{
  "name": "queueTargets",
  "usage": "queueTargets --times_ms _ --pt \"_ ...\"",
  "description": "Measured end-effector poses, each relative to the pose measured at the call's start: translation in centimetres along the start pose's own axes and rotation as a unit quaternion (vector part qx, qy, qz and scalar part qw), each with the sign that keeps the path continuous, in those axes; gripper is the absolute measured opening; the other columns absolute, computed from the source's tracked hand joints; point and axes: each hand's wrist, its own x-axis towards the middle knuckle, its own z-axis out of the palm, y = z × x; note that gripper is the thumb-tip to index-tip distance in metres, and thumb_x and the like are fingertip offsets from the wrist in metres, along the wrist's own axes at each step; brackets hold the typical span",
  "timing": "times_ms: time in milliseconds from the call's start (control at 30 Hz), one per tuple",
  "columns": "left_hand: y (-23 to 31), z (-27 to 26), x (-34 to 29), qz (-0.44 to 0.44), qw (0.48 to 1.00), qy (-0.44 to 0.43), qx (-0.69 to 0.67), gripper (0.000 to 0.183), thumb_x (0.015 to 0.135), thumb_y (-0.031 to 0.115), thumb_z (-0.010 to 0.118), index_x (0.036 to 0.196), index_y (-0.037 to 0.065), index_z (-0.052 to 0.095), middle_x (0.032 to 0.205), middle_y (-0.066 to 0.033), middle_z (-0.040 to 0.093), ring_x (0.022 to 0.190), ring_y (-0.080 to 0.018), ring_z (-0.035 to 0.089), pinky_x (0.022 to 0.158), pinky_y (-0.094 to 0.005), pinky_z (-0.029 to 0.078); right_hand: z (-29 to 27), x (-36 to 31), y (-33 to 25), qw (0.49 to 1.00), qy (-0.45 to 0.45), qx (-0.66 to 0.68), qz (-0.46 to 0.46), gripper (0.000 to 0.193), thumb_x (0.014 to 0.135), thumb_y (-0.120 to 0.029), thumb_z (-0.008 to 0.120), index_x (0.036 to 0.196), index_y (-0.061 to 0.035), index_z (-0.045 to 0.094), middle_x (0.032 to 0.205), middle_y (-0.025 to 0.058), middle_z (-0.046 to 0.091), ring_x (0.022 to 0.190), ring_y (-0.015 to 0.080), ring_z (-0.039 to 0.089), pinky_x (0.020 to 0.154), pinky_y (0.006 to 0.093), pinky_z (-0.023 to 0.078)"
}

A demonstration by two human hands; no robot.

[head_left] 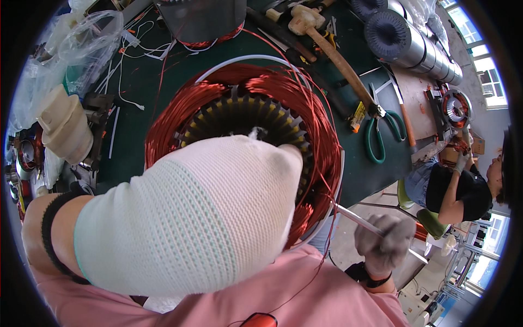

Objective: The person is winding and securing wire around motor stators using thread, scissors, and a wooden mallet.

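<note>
In front of me a motor stator [188,128] has black teeth, yellow slot liners and thick bundles of red enamelled wire [313,109] around its rim. My left hand [212,201], in a white knitted glove, lies over the near left side of the stator. It bends down toward the bore, and most of its fingers are hidden behind the glove. Lower right, my right hand [384,240] wears a grey glove and is closed around a thin metal rod [357,218]. That rod's far end meets the stator's near right rim, beside the coils. Motion blurs this hand slightly.
Beyond the stator on the green table stand a grey cylinder [201,19], a mallet [338,57] and green-handled scissors [376,136]. Metal cores [389,35] line the far right. Plastic bags and a cream plastic part [65,125] crowd the left. A co-worker [463,188] sits at right.
</note>
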Motion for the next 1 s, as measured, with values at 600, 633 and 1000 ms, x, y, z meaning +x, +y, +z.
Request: queueTargets --times_ms 600,633,1000 --pt "0.8 -1.2 -2.6 0.152 0.867 0.336 0.334 0.012 0.088 0.001 0.055 0.095 0.005 0.063 0.085 -0.0112 0.065 0.088 -0.0348 0.064 0.085 -0.0442 0.049 -3.7 0.9 -8.0 0.982 0.121 -0.143 0.017 0.032 0.1 -0.032 0.046 0.089 -0.0032 0.053 0.065 0.0076 0.054 0.047 0.0108 0.047 0.044 0.0249 0.033" --pt "-0.9 -2.1 -2.2 0.287 0.862 0.303 0.287 0.011 0.087 0.002 0.055 0.094 0.005 0.063 0.086 -0.0112 0.064 0.087 -0.0347 0.062 0.089 -0.0433 0.048 -5.1 -1.0 -7.2 0.985 0.136 -0.108 0.02 0.032 0.1 -0.034 0.047 0.09 -0.0041 0.051 0.064 0.0065 0.052 0.047 0.0109 0.045 0.045 0.0246 0.031" --pt "-0.9 3.1 -3.5 0.166 0.904 0.381 0.102 0.016 0.099 0.004 0.05 0.104 0.0 0.065 0.076 -0.0142 0.067 0.065 -0.0299 0.065 0.066 -0.0369 0.052 0.0 -6.6 -2.4 0.987 -0.086 -0.12 -0.056 0.03 0.101 -0.016 0.047 0.088 0.004 0.064 0.075 0.0187 0.069 0.058 0.0247 0.062 0.055 0.0347 0.051"
